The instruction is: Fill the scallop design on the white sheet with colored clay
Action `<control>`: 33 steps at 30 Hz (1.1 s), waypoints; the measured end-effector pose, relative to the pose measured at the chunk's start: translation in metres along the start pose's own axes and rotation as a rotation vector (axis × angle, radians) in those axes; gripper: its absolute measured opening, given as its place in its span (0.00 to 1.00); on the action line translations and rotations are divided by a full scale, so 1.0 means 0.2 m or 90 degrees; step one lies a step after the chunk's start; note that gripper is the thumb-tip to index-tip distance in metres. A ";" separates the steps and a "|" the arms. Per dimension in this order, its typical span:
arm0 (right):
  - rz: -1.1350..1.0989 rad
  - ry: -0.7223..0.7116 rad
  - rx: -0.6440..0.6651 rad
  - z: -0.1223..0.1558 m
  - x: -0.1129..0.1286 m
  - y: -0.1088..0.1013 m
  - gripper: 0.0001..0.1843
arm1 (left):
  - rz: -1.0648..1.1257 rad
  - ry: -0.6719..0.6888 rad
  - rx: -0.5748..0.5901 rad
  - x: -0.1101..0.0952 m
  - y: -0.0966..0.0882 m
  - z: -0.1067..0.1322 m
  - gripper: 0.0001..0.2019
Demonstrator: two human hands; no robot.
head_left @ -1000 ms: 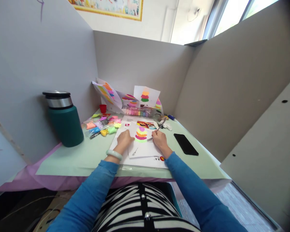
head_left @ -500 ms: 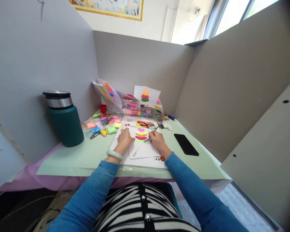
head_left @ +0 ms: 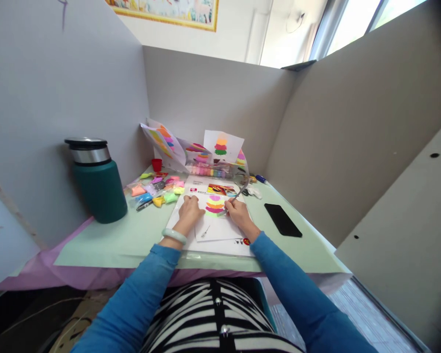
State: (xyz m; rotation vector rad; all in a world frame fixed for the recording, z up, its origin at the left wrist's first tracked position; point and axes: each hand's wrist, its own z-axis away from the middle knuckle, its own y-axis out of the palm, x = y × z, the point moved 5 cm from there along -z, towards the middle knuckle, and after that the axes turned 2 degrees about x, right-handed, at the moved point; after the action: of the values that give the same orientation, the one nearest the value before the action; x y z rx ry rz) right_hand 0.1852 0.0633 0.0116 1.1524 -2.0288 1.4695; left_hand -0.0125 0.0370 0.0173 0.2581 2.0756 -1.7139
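A white sheet (head_left: 220, 228) lies on the table in front of me, bearing a stack of coloured clay bands (head_left: 215, 204) in pink, orange, yellow and green. My right hand (head_left: 238, 212) is closed round a thin metal tool (head_left: 235, 197) whose tip touches the right side of the clay bands. My left hand (head_left: 189, 211) presses on the sheet just left of the clay, fingers curled down. A pale bangle (head_left: 173, 235) sits on my left wrist.
A dark green flask (head_left: 95, 182) stands at the left. Several coloured clay packets (head_left: 158, 188) lie behind my left hand. Finished clay sheets (head_left: 220, 145) lean on the back wall. A black phone (head_left: 282, 219) lies at the right. Grey partitions enclose the table.
My right hand with the tool has shifted slightly left and towards the clay bands. My left hand has edged a little forward on the sheet.
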 end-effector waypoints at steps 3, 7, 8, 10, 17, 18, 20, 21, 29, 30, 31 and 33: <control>-0.005 -0.014 0.030 0.00 0.00 0.02 0.13 | -0.004 -0.007 -0.004 0.00 0.00 0.00 0.22; 0.067 0.007 -0.012 0.00 -0.01 0.00 0.13 | -0.009 -0.002 0.009 0.00 0.00 0.00 0.19; 0.071 0.010 -0.026 0.00 -0.01 -0.01 0.13 | -0.010 -0.001 0.012 0.00 0.01 0.00 0.17; 0.052 0.008 -0.037 0.00 -0.01 -0.01 0.13 | -0.011 0.000 0.016 0.00 0.02 -0.01 0.15; 0.021 0.014 0.024 -0.01 -0.01 0.02 0.13 | -0.020 0.008 0.017 0.00 0.03 -0.02 0.12; 0.041 0.026 0.008 -0.01 -0.02 0.01 0.13 | -0.019 0.010 0.018 0.00 0.03 -0.02 0.12; 0.068 0.048 -0.024 -0.01 -0.02 -0.02 0.13 | -0.017 0.016 0.018 0.00 0.02 -0.02 0.12; 0.069 0.053 -0.036 -0.01 -0.03 -0.03 0.13 | -0.017 0.019 0.018 0.00 0.02 -0.02 0.12; 0.019 0.047 -0.007 -0.02 -0.04 0.01 0.13 | -0.029 0.020 0.019 0.00 0.03 -0.02 0.12; 0.037 0.058 -0.013 -0.02 -0.04 0.00 0.13 | -0.029 0.021 0.019 0.00 0.03 -0.02 0.12; 0.050 0.068 -0.021 -0.02 -0.04 -0.01 0.14 | -0.029 0.021 0.019 0.00 0.03 -0.02 0.12; 0.051 0.081 -0.033 -0.02 -0.04 -0.02 0.14 | -0.029 0.020 0.023 0.00 0.02 -0.02 0.12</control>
State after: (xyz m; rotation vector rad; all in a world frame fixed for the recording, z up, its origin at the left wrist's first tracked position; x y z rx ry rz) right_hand 0.1933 0.0689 0.0100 0.9426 -2.0352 1.4795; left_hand -0.0113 0.0420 0.0136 0.2528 2.0896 -1.7865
